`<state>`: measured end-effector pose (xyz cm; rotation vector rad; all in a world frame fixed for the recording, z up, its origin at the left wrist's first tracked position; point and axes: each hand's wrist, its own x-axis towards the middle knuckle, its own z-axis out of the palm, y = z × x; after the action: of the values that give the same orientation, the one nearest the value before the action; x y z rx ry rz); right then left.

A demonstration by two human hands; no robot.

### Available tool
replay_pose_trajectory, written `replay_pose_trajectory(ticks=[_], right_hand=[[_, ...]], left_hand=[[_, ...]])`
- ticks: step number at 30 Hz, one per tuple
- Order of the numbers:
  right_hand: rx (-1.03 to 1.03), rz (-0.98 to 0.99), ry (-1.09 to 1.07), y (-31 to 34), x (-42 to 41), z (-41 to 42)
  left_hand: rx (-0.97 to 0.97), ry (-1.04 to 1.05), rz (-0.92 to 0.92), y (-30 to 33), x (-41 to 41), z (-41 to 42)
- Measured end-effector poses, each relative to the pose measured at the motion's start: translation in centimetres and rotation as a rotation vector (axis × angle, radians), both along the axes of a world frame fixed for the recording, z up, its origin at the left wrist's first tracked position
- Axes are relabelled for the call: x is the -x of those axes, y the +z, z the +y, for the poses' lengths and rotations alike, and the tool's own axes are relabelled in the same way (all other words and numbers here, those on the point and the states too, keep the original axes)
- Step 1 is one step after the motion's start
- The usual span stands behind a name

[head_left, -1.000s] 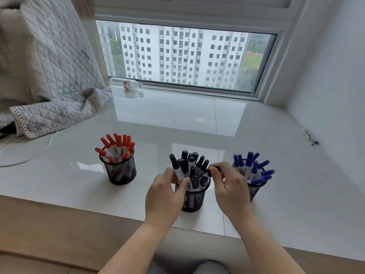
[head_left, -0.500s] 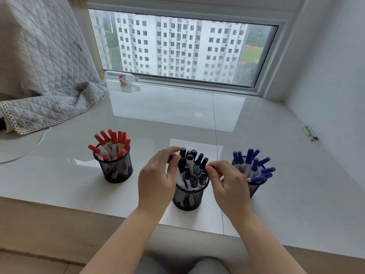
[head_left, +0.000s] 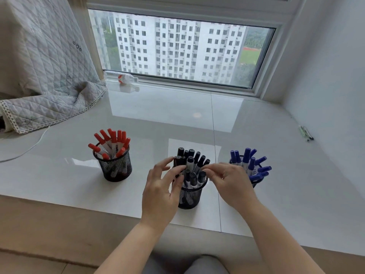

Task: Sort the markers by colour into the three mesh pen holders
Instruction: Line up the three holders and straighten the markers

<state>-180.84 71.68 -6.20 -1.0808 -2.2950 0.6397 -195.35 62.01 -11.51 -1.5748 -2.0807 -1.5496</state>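
Three black mesh pen holders stand in a row on the white sill. The left holder [head_left: 115, 169] has red markers [head_left: 113, 140], the middle holder [head_left: 189, 196] has black markers [head_left: 194, 161], and the right holder [head_left: 256, 179] has blue markers [head_left: 247, 160]. My left hand [head_left: 160, 190] is at the left side of the black markers with its fingers spread and its thumb against them. My right hand [head_left: 231, 182] is at their right side, with thumb and forefinger pinched on the rightmost black marker just under its cap.
A quilted grey blanket [head_left: 49, 91] and a white cable [head_left: 29, 147] lie at the left. A small bottle [head_left: 126, 78] lies by the window frame. A few pens [head_left: 306, 133] rest near the right wall. The sill's front edge is just below the holders.
My left hand has risen from the middle holder's rim to the marker tops and spread its fingers. My right hand stays pinched at the right of the black markers.
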Motion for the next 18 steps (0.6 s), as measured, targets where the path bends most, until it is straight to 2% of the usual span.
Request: replay_pose_trajectory(ticks=[7, 13, 18], right_hand=[[-0.172, 0.127, -0.006, 3.2, 1.4, -0.3], [-0.027, -0.231, 0.094, 5.3, 3.5, 0.0], [-0.004, -0.379, 0.082, 5.5, 5.0, -0.4]], left_hand=[[0.046, -0.106, -0.175, 0.7, 0.0, -0.4], [0.179, -0.166, -0.306, -0.2, 0.1, -0.8], [0.285, -0.215, -0.434, -0.4, 0.4, 0.4]])
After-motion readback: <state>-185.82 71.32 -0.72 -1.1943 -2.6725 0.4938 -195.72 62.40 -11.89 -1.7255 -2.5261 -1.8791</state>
